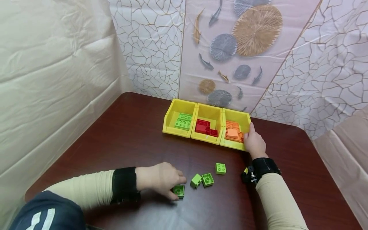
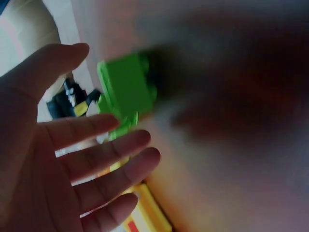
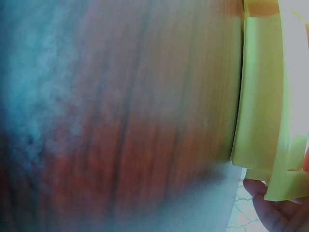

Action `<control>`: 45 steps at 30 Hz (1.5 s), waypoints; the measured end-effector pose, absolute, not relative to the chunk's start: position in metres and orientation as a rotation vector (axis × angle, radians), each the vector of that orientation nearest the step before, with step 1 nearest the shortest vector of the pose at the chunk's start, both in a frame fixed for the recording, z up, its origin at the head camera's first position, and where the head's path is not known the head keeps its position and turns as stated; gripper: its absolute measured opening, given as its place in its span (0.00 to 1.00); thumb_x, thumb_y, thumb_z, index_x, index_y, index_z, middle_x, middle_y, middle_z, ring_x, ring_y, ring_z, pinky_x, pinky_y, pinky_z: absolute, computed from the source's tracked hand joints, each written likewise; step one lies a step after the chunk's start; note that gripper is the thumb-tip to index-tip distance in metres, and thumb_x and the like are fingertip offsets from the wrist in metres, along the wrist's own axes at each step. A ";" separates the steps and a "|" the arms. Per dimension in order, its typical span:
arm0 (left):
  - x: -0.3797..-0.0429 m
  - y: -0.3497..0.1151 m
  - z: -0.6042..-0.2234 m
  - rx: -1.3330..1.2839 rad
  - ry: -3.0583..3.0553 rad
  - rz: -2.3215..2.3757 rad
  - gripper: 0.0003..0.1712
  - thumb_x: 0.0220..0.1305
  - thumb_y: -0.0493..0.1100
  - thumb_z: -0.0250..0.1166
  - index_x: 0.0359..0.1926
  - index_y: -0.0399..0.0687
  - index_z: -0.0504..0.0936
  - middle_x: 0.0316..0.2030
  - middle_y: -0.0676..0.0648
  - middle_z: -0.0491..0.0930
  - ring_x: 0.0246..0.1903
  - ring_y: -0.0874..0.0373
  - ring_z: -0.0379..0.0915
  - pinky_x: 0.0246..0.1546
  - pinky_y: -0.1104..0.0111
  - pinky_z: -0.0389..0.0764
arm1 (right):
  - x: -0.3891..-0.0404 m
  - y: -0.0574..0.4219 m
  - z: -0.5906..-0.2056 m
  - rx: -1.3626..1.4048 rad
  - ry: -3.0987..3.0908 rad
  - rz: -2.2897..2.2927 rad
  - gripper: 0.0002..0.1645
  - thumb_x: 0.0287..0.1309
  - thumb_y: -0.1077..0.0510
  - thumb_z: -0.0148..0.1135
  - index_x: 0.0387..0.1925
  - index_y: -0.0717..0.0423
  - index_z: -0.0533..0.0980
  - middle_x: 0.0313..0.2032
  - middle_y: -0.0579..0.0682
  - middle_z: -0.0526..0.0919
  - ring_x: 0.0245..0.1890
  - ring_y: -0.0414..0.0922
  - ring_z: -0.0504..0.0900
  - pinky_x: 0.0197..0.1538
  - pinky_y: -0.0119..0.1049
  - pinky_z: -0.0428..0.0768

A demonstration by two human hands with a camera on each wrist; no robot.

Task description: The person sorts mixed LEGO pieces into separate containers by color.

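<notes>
My left hand is low over the table, its thumb and fingers spread on either side of a green building block lying stud-side down. In the left wrist view, the fingers are loosely extended beside a green block. At the right end of the row of bins, my right hand grips the side wall of a yellow bin that holds orange blocks. The right wrist view has fingers curled at the bin's edge.
Three more green blocks lie on the dark table right of my left hand. Next to the orange blocks' bin, the middle bin contains red blocks. The left bin contains green blocks. A patterned wall covering stands behind.
</notes>
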State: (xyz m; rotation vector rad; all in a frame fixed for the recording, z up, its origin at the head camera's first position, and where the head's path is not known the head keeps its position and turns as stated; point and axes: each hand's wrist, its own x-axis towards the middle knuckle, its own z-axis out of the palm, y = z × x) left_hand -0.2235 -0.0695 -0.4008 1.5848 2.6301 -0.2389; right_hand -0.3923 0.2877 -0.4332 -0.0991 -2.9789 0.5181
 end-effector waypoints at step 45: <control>-0.435 -0.052 -0.385 0.765 3.119 0.180 0.19 0.64 0.39 0.57 0.56 0.43 0.73 0.49 0.43 0.73 0.48 0.53 0.70 0.49 0.62 0.71 | -0.395 0.292 -0.436 -0.101 -2.966 0.530 0.37 0.68 0.54 0.38 0.72 0.57 0.38 0.50 0.71 0.73 0.32 0.58 0.75 0.35 0.51 0.71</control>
